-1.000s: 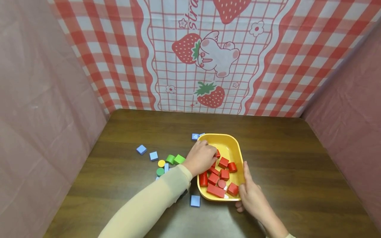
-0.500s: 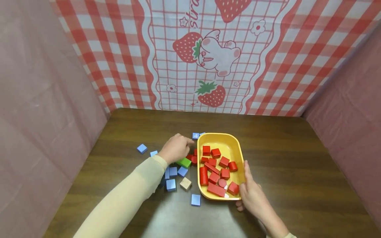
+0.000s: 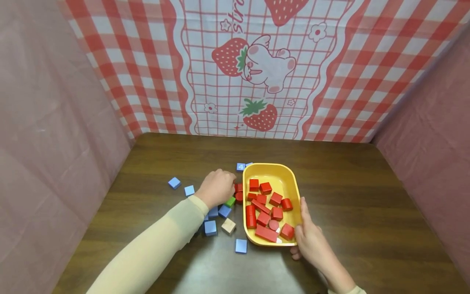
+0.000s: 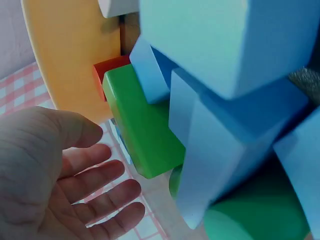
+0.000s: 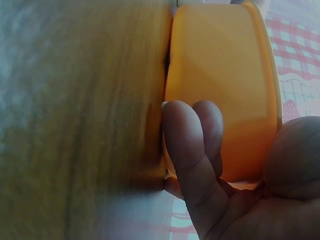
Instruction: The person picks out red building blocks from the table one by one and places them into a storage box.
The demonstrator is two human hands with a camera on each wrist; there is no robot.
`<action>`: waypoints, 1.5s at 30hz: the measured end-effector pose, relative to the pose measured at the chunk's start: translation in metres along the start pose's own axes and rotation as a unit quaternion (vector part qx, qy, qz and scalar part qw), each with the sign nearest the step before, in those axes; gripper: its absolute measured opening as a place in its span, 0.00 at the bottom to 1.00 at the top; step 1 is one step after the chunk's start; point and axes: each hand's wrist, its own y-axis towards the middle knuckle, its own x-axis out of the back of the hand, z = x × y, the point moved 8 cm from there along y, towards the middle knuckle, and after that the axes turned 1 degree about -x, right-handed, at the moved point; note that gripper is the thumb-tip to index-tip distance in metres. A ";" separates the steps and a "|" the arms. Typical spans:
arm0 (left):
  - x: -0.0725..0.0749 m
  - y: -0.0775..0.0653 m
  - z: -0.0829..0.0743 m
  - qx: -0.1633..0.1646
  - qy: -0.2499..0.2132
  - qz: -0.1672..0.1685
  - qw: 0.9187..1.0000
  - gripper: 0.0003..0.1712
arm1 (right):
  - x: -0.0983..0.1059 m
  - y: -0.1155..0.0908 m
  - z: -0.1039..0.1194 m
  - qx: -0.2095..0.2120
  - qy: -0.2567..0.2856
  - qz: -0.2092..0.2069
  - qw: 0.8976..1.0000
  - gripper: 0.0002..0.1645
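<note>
In the head view a yellow plastic bin point(image 3: 273, 169) holds several red blocks point(image 3: 266, 233). My right hand point(image 3: 313, 241) grips its right front side, the thumb at the rim; the right wrist view shows fingers point(image 5: 185, 135) against the bin's outer wall and base. My left hand point(image 3: 217, 188) hovers over the loose blocks left of the bin. Its fingers are loosely bent with nothing between them in the left wrist view, close to a green block point(image 4: 137, 117). Red blocks point(image 3: 239, 197) lie between that hand and the bin, partly hidden by it.
Blue blocks point(image 3: 210, 228) and a plain wooden block point(image 3: 228, 226) lie near the left wrist. Other blue pieces lie farther off: one by the left point(image 3: 174, 183), a tile marked 4 point(image 3: 240, 167) behind the bin, and a square point(image 3: 241, 246) in front. A checked cloth point(image 3: 154, 69) hangs behind the table.
My left hand has come out of the bin, leaving a red block inside, and moved left over the loose blocks. The right hand and the bin stay in place.
</note>
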 end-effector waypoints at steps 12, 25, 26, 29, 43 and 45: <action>-0.014 0.002 0.001 0.003 -0.062 0.066 0.996 0.12 | 0.000 -0.001 0.001 0.010 0.004 -0.001 1.000 0.50; -0.008 0.002 0.048 0.118 -0.035 0.044 0.991 0.06 | 0.002 -0.002 0.000 0.006 0.001 -0.001 1.000 0.49; -0.008 0.002 0.049 0.122 -0.040 0.038 0.991 0.06 | 0.002 -0.001 0.000 0.007 0.002 -0.002 1.000 0.49; -0.005 0.003 0.050 0.133 -0.065 0.017 0.989 0.08 | 0.002 -0.001 0.000 0.009 0.005 -0.001 1.000 0.49; 0.029 0.012 -0.048 -0.060 -0.142 -0.035 0.987 0.14 | 0.003 -0.001 0.000 0.011 0.005 -0.005 1.000 0.49; 0.017 0.011 -0.066 -0.101 -0.063 -0.016 0.993 0.14 | 0.003 -0.001 0.000 0.010 0.003 -0.006 1.000 0.49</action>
